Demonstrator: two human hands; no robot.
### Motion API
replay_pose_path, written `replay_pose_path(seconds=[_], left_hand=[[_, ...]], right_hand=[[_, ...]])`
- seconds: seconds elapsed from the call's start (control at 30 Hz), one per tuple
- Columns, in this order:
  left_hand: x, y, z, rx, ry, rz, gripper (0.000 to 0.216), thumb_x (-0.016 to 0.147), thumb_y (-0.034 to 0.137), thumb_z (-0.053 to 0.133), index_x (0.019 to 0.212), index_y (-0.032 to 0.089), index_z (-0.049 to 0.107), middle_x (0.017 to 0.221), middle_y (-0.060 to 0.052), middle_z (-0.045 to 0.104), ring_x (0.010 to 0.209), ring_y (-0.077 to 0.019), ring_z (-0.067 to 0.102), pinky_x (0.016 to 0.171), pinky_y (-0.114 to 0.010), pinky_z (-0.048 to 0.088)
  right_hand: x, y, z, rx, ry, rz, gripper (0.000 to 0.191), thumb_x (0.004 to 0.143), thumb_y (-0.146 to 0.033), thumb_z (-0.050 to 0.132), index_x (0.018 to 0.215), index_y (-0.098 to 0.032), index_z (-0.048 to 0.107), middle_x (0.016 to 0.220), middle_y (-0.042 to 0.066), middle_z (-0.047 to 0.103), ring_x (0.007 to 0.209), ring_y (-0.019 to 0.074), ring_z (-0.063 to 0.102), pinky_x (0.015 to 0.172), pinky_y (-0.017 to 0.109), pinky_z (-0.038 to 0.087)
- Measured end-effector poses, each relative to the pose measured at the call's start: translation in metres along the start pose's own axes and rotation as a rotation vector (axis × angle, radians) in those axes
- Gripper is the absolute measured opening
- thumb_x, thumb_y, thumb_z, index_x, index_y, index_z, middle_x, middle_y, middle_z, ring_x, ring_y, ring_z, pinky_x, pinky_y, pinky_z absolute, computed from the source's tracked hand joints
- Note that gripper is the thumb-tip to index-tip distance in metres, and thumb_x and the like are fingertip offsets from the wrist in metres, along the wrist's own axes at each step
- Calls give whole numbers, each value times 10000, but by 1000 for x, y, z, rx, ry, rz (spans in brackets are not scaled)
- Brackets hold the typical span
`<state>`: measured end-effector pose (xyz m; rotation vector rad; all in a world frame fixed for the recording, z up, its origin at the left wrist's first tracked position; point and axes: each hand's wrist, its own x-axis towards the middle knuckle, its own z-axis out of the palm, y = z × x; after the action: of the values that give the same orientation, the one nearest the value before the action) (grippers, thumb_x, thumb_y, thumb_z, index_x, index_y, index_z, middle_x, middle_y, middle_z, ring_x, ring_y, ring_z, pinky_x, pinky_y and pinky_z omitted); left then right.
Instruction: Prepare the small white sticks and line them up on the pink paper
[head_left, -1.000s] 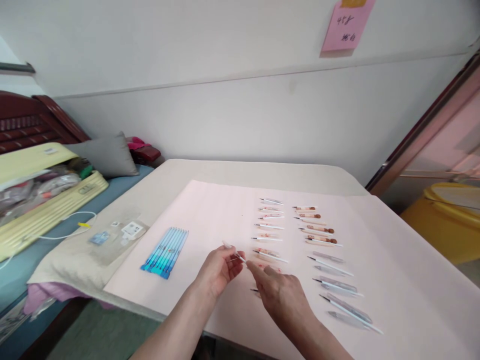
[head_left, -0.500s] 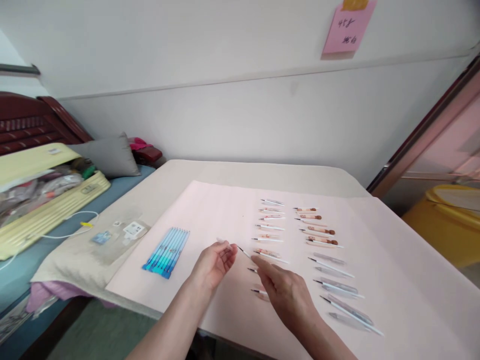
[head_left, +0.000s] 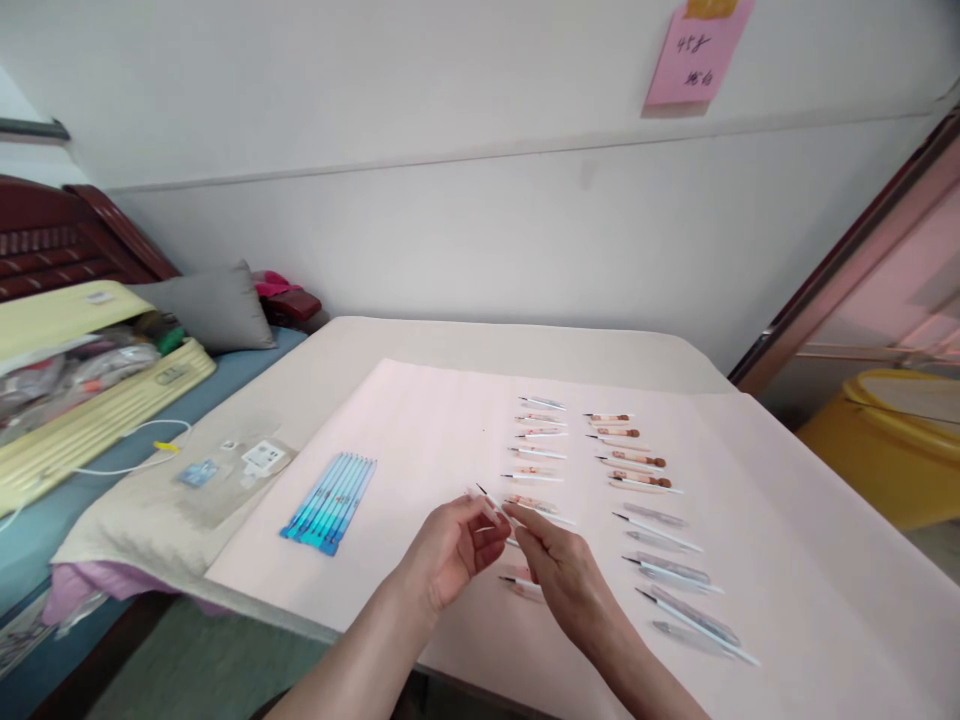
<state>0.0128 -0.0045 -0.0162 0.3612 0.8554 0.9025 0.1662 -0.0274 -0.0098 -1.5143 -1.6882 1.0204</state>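
Observation:
Near the front of the table, my left hand (head_left: pixel 456 548) pinches a small pale, translucent pen part (head_left: pixel 489 507) between thumb and fingers. My right hand (head_left: pixel 561 572) grips a thin white pen refill (head_left: pixel 491 499) whose dark tip points up and left. Refill and pen part lie side by side or cross at my fingertips; whether one is inside the other I cannot tell. Beyond and beside my right hand, disassembled pens with white refills lie in two columns, among them a pinkish pen barrel (head_left: pixel 531 503) and a brown-topped pen (head_left: pixel 636 481).
A pack of blue pens (head_left: pixel 330 503) lies at the left on the pink sheet (head_left: pixel 427 420). Clear plastic packaging (head_left: pixel 244 470) rests on the cream cloth farther left. A bed with a grey pillow (head_left: pixel 214 305) stands left; a yellow bin (head_left: pixel 877 450) is at right.
My left hand has moved right with the pale pen part, meeting the refill in my right hand. The refill now stands steeper, its tip beside the pen part.

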Motion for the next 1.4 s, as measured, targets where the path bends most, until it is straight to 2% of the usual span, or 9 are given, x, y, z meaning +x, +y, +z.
replay_pose_path(seconds=[0.13,0.4,0.53,0.8,0.87,1.0,1.17,1.27,1.4], left_hand=[[-1,-7,5,43,-25,19,148,704,259,645,775,151,574,771,-27,604,709,-123,603,569,-190,444],[-1,-13,9,75,-7,54,140,701,232,625,802,150,572,731,-12,578,650,-100,571,574,-198,427],[-1,-16,10,88,14,48,148,689,224,620,806,148,570,699,-5,563,610,-94,556,561,-202,421],[1,-13,8,100,141,123,54,645,166,586,665,136,545,627,-17,569,566,-88,535,520,-183,408],[2,-7,5,79,177,145,39,632,146,569,624,127,536,659,-37,595,575,-87,541,536,-183,424],[4,3,-2,41,247,155,36,629,150,563,621,122,541,760,-73,633,609,-96,560,584,-204,459],[-2,-5,6,150,77,50,113,659,197,565,725,114,604,760,-77,630,618,-106,566,572,-205,450],[-7,-15,14,217,-47,-24,182,676,216,553,818,121,618,738,-64,618,610,-106,561,567,-210,440],[-9,-21,18,282,-91,-20,170,682,231,547,816,137,594,723,-48,606,606,-111,560,576,-224,433]], right_hand=[[0,1,1,51,-17,-13,350,858,-389,395,1130,-298,595,963,10,683,844,181,627,662,260,488],[-1,0,4,-40,26,-11,315,866,-430,393,1034,-291,621,831,1,685,764,175,618,663,257,448],[-1,-1,5,-41,0,-24,323,868,-435,388,1035,-288,622,807,10,675,721,170,605,631,256,437],[-2,-7,1,112,-83,19,276,812,-367,450,992,-256,627,674,-2,614,574,126,524,519,220,397],[-1,-8,-1,140,-96,80,235,792,-340,466,937,-225,611,553,-27,548,511,113,473,486,212,366],[3,-8,-5,247,-68,215,181,773,-322,474,658,-187,510,416,-52,437,433,84,366,440,206,278],[7,-3,-4,543,-7,304,157,733,-286,476,613,-188,451,450,-74,362,401,60,239,401,223,172],[9,-3,-3,575,41,310,115,699,-263,494,615,-189,466,461,-73,341,433,75,301,425,222,235],[11,-3,-2,483,48,276,142,672,-273,541,583,-169,500,516,-46,433,513,91,400,505,230,322]])
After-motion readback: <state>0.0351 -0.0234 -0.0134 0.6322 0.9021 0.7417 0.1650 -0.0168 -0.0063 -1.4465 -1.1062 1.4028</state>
